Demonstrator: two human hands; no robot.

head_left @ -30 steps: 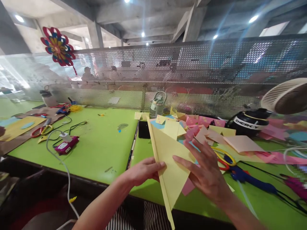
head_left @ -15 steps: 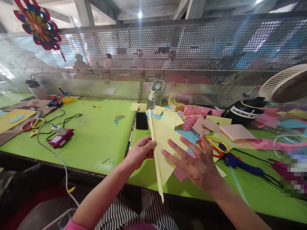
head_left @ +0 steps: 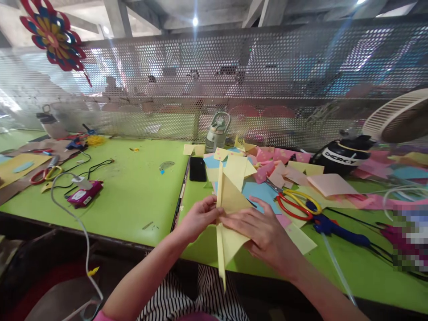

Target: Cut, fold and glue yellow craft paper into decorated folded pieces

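Observation:
A pale yellow sheet of paper is held up in front of me, with a narrow folded strip along its left edge. My left hand is closed on that strip near its middle, thumb in front. From the other side my right hand grips the sheet, its fingertips pressed close together at the fold beside my left thumb. The paper bends under those fingers, and its lower end hangs past the table's front edge. Whatever lies behind the sheet is hidden.
Scissors and a blue glue gun lie to the right, near paper pieces. Behind are a phone, a pale green bottle, a black jug and a fan. A purple power strip sits left.
My right hand, spread above the sheet before, has come left and down onto the fold. The sheet is now bent and more upright, and my left hand has moved slightly lower.

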